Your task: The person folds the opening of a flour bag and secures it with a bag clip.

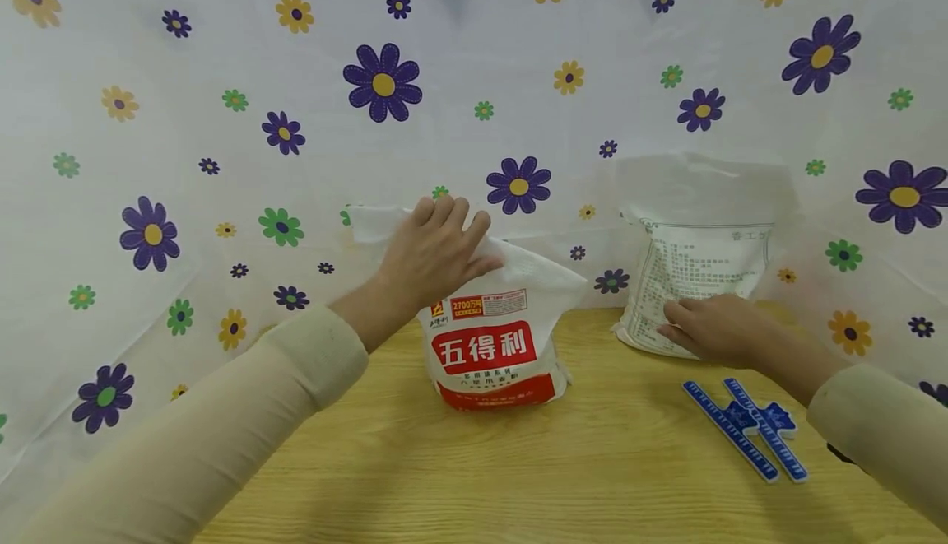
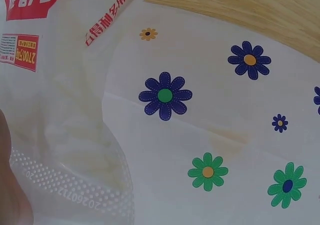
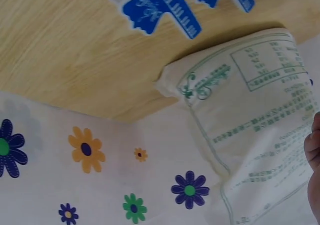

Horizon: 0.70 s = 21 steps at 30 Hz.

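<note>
- Left hand (image 1: 433, 254) is resting on the top of the red-labelled bag (image 1: 492, 338), fingers straight and close together, laid flat over the folded top edge; thumb not visible, so no pinch can be confirmed.
- That bag is standing upright on the wooden table (image 1: 518, 470), against the flowered curtain (image 1: 222, 116).
- Right hand (image 1: 714, 328) is pressing flat on the lower front of the printed white bag (image 1: 696, 272), fingers straight, slightly spread, gripping nothing.
- That bag is leaning back against the curtain.
- Two blue clips (image 1: 748, 429) are lying on the table just beside the right hand.
- Judgement: the person is steadying both bags. Next move likely calls for a real grip on one bag top, or on a clip.
</note>
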### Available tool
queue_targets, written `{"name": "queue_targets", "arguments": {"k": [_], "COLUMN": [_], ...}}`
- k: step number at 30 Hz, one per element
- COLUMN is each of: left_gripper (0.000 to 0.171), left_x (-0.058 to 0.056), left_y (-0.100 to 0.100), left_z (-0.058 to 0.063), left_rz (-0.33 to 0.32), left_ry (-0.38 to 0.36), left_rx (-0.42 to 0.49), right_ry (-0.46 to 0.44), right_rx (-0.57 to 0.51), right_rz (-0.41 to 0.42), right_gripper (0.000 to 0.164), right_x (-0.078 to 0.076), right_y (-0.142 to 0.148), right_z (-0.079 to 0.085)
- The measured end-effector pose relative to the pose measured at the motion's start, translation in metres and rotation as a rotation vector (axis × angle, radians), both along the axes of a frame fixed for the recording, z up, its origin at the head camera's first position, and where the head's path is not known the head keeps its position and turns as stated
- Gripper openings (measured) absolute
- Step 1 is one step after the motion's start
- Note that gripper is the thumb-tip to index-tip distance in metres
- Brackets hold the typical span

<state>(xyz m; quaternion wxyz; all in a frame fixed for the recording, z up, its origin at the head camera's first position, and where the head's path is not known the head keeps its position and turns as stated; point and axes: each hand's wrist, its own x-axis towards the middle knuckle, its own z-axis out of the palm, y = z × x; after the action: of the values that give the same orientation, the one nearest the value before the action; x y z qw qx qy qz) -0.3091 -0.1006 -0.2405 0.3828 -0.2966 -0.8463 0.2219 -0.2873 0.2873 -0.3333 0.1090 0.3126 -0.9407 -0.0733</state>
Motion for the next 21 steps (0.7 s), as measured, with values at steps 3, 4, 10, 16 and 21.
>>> {"name": "queue_targets", "arguments": {"k": [3, 4, 10, 16, 21], "left_gripper": [0.051, 0.049, 0.046, 0.046, 0.047], "left_x": [0.000, 0.001, 0.003, 0.004, 0.003], "left_y": [0.000, 0.000, 0.005, 0.012, 0.009], "left_z": [-0.002, -0.002, -0.002, 0.000, -0.002], "left_rz": [-0.019, -0.030, -0.067, -0.063, -0.027], "left_ry": [0.002, 0.001, -0.024, -0.045, -0.117], "left_rx": [0.010, 0.014, 0.011, -0.018, 0.034], "right_ry": [-0.058, -0.071, -0.102, -0.104, -0.201], "right_rx": [0.027, 0.036, 0.053, 0.077, 0.051], "right_rz": [-0.017, -0.025, -0.092, -0.182, -0.239], "right_gripper": [0.023, 0.023, 0.025, 0.030, 0.037], "right_x": [0.005, 0.007, 0.018, 0.024, 0.023], "right_y": [0.015, 0.019, 0.039, 0.050, 0.050], "right_z": [-0.010, -0.013, -0.022, -0.035, -0.060]}}
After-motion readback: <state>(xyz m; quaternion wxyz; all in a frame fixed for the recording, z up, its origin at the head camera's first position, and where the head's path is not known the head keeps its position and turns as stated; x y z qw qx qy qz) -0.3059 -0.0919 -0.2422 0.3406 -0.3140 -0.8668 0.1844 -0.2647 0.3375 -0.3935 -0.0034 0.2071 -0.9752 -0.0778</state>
